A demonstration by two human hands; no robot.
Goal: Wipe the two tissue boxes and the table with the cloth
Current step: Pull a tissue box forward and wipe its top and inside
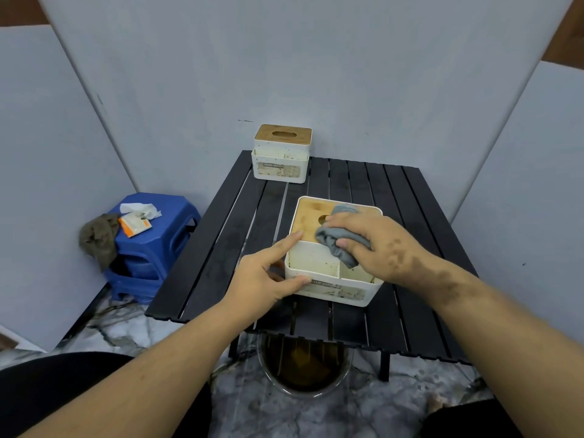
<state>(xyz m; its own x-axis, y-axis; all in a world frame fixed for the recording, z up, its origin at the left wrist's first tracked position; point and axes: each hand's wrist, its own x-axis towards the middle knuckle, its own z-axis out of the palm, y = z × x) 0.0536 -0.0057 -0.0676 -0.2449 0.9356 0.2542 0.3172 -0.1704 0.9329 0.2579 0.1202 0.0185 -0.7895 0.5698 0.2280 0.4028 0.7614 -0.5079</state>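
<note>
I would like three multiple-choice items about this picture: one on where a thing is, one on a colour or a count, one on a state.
1. Where does the far tissue box stand?
A. on the blue stool
B. at the far edge of the black table
C. on the floor

2. What colour is the cloth in the right hand?
A. grey
B. red
C. yellow

3. What is the left hand doing?
A. hanging at the person's side
B. wiping the table
C. holding the near box at its left front corner

Answers:
1 B: the far tissue box sits on the back edge of the table.
2 A: the cloth under the right hand is grey.
3 C: the left hand has its thumb on the front wall and a finger along the left rim of the near tissue box.
</note>
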